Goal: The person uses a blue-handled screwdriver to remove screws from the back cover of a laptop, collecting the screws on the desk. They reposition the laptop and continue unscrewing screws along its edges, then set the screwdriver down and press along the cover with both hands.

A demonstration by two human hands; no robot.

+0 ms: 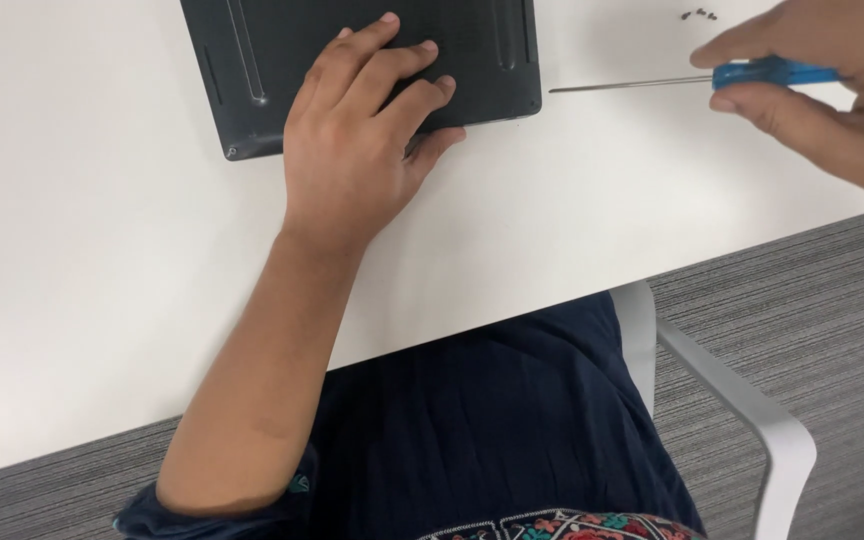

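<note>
1. We are pressing our left hand, fingers spread flat, on the dark laptop underside lying on the white table.
2. Our right hand is gripping a blue-handled screwdriver.
3. The laptop's top is being cut off; tiny screws are barely showing.

You get bright, even light from overhead, and the white table comes close to washing out. A soft, short shadow sits under your left hand. Your right hand at the far right edge looks slightly blurred; elsewhere focus holds.
</note>
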